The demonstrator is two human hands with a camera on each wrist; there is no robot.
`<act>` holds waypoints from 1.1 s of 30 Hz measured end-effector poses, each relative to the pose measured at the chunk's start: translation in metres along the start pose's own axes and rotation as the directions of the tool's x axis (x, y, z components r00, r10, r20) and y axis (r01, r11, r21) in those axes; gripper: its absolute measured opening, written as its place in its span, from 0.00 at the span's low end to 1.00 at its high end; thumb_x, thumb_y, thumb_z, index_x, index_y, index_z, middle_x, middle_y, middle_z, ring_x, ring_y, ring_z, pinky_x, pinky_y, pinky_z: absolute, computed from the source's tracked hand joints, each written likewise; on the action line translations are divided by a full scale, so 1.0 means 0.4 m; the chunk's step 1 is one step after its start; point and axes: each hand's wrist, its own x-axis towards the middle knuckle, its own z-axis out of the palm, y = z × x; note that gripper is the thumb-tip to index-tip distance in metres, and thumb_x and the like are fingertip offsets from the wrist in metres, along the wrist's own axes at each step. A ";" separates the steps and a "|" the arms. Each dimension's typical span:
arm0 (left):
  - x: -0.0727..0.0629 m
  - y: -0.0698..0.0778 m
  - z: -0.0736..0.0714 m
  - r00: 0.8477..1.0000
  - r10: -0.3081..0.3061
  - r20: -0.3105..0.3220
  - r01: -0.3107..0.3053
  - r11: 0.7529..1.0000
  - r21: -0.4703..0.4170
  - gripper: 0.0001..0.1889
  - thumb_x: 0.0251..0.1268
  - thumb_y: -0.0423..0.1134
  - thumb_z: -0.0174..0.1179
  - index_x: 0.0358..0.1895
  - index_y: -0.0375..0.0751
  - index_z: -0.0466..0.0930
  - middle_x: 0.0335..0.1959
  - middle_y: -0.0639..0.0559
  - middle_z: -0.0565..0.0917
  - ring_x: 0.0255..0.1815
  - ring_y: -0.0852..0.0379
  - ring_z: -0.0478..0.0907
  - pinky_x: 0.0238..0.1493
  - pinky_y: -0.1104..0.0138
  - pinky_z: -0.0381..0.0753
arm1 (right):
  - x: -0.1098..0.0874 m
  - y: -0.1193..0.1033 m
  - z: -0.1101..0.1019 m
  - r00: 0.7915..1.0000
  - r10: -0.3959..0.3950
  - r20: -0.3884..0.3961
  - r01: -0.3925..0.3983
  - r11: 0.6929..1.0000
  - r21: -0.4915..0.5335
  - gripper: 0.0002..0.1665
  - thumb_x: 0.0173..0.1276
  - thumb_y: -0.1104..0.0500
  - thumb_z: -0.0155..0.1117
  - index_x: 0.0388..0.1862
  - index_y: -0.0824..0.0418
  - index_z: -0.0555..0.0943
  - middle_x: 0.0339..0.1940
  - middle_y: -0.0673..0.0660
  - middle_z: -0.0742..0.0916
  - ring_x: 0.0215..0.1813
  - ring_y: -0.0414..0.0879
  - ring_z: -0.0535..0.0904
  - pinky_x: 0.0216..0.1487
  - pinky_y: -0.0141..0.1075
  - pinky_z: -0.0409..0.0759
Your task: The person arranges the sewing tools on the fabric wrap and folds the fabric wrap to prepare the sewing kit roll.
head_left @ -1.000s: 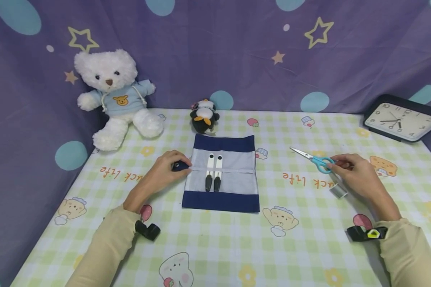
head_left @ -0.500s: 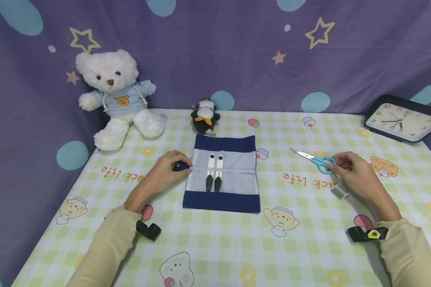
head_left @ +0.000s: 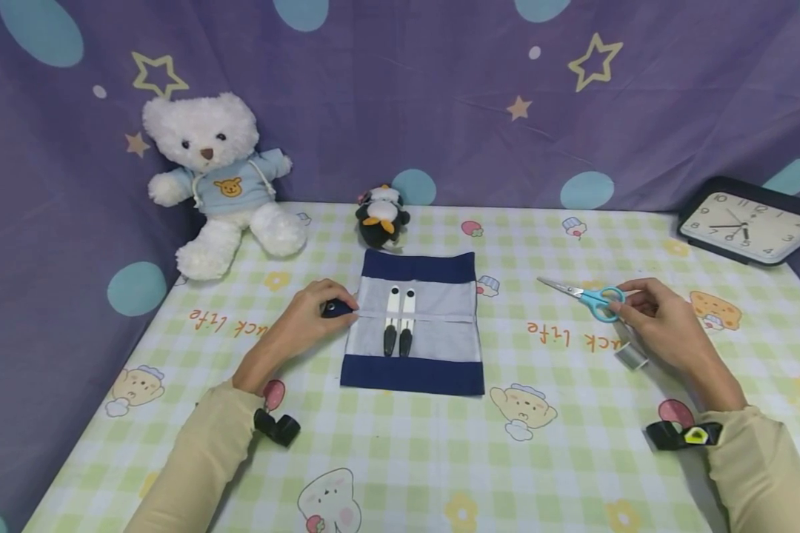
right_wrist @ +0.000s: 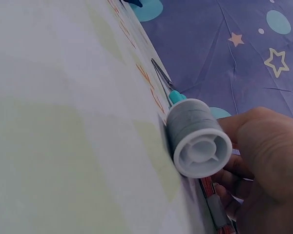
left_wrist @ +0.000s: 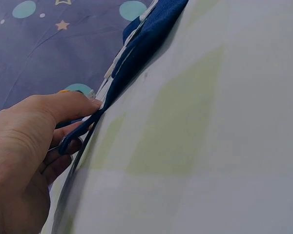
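An unfolded navy and grey cloth pouch (head_left: 412,374) lies mid-table. Two slim white tools (head_left: 409,303) with black ends sit under its narrow cross strap. At the pouch's left edge, my left hand (head_left: 307,318) pinches a navy tab (head_left: 335,309) with a snap; the left wrist view shows thumb and fingers on this tab (left_wrist: 80,129). To the right, my right hand (head_left: 663,322) pinches the turquoise handles of small scissors (head_left: 596,302), blades pointing left. Just below that hand is a spool of grey thread (head_left: 632,357), large in the right wrist view, partly covering the scissors.
Behind the pouch sits a small penguin plush (head_left: 380,216). A white teddy bear (head_left: 230,181) leans at the back left, and a black-framed clock (head_left: 750,226) stands back right. In the right wrist view, a red bundle with a grey band (right_wrist: 216,209) shows under the fingers.
The whole head view has shifted very slightly. My right hand and the scissors' handles have barely moved; the left hand keeps its pinch on the tab.
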 end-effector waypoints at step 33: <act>0.003 -0.005 0.000 1.000 -0.022 -0.001 0.022 1.000 -0.017 0.05 0.67 0.37 0.72 0.43 0.44 0.88 0.51 0.47 0.82 0.57 0.46 0.77 0.62 0.49 0.73 | 0.022 -0.005 -0.007 0.988 0.076 -0.137 -0.029 0.949 0.313 0.18 0.77 0.55 0.66 0.59 0.64 0.81 0.35 0.39 0.84 0.28 0.37 0.74 0.19 0.28 0.68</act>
